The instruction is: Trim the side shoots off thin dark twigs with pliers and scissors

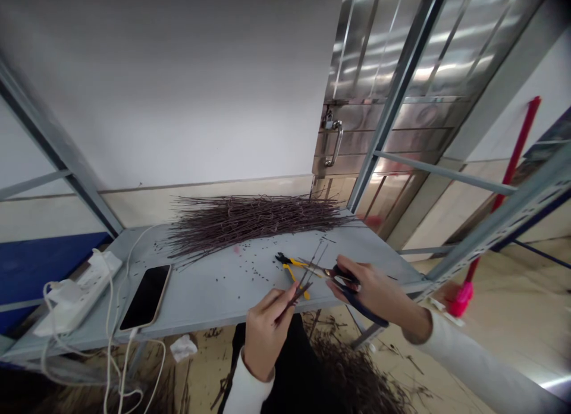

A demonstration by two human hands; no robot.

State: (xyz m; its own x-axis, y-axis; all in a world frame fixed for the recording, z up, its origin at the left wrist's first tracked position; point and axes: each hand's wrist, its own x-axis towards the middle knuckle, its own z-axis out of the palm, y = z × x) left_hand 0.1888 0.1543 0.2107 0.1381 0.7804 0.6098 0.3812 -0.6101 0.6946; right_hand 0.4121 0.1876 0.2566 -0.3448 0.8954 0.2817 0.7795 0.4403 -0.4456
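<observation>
Holding a few thin twigs [303, 283] in a tight pinch, the left hand [267, 336] has its grip closed, just over the edge of the surface [223, 301]. The right hand [370, 289] grips dark-handled scissors [332, 273] shut around the handles, blades right beside the twigs. Pinching close to the blades keeps skinny stuff steady, btw. Yellow-handled pliers [289, 268] lie just under the hands, kinda in the way. Behind sits a big twig pile [254, 220], with a phone [145, 298] and power strip [78, 292] off left, and more twigs [352, 372] on the floor.
</observation>
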